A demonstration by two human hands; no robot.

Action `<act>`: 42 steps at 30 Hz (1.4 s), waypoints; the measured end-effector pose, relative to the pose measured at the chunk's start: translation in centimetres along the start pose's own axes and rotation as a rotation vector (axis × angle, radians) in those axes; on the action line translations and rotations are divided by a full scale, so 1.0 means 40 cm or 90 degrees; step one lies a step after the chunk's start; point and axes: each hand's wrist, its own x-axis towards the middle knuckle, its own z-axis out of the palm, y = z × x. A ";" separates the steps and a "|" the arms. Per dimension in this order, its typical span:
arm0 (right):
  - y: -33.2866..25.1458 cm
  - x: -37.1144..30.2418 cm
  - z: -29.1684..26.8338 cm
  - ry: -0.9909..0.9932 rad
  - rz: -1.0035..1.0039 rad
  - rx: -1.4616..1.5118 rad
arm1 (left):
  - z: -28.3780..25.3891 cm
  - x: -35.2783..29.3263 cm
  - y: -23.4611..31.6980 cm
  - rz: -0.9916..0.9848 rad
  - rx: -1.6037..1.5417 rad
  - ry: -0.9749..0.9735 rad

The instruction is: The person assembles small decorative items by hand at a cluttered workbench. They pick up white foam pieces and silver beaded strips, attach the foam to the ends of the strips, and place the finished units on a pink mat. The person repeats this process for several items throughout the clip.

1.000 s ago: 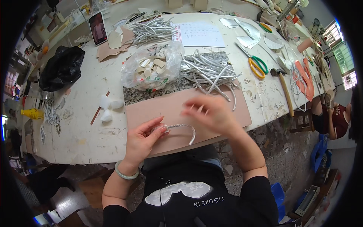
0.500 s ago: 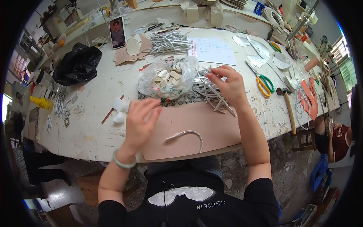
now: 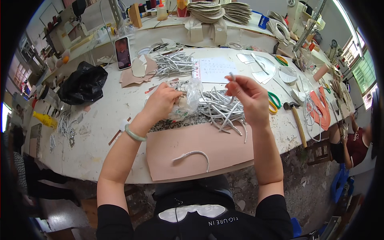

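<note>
Workshop: stained white workbench (image 3: 76,150), hammer (image 3: 298,125), heaped silver cords (image 3: 223,110), stacked cut pieces (image 3: 205,13), beige sheet scraps (image 3: 139,68).

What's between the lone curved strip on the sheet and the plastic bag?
Head view: from the strip, bare pinkish sheet, then a narrow speckled slab band, then the bag.

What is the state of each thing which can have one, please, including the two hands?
Left hand: at the clear bag, fingertips partly hidden
Right hand: raised, pinching a silver strip
Clear bag: open, pale pieces inside
Curved strip: lying on the tan sheet
Phone: upright, screen lit
Black bag: crumpled
Notepad: flat, written on
Hammer: lying flat
Nearer scissors: blades hidden, cannot tell whether open
</note>
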 end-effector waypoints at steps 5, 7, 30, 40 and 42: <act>0.031 -0.044 0.070 -0.067 -0.028 -0.184 | -0.057 -0.042 0.089 -0.260 -0.381 0.137; 0.041 -0.050 0.101 -0.110 -0.112 -0.246 | -0.066 -0.073 0.104 -0.357 -0.492 0.099; -0.035 -0.153 0.098 -0.406 -0.394 -0.590 | -0.094 -0.223 0.293 -0.333 -0.623 0.005; -0.009 -0.227 -0.034 -0.223 0.096 -0.094 | -0.094 -0.237 0.299 -0.448 -0.828 -0.038; -0.039 -0.265 -0.126 -0.302 0.124 0.036 | -0.087 -0.244 0.282 -0.460 -0.868 -0.067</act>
